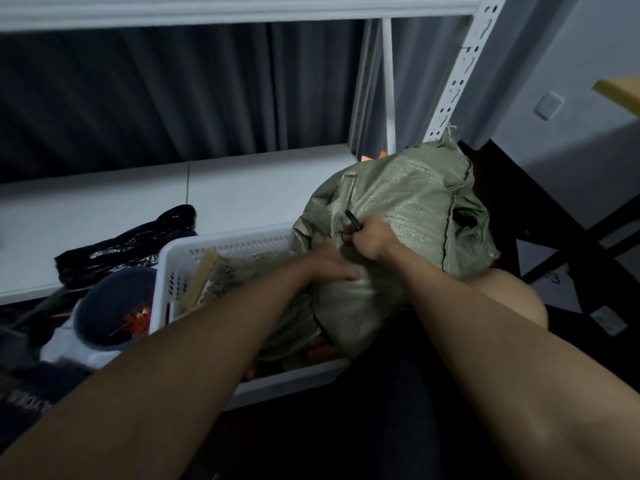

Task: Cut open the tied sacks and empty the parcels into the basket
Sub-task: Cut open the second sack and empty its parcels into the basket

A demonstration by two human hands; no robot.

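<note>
Left hand (pixel 337 263) grips a crumpled green woven plastic sack (pixel 398 209); right hand (pixel 369 239), at its 2 o'clock, is fisted round a small black tool (pixel 354 220). The sack rests over a white perforated plastic basket (pixel 221 245), at the hands' 9 o'clock.

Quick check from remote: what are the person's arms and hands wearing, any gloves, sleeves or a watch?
Nothing shows on them. The left hand and right hand are bare, with no gloves, and both forearms are uncovered up to the frame edge. No sleeves, watch or wristband are visible. Rings cannot be ruled out in the dim light.
</note>
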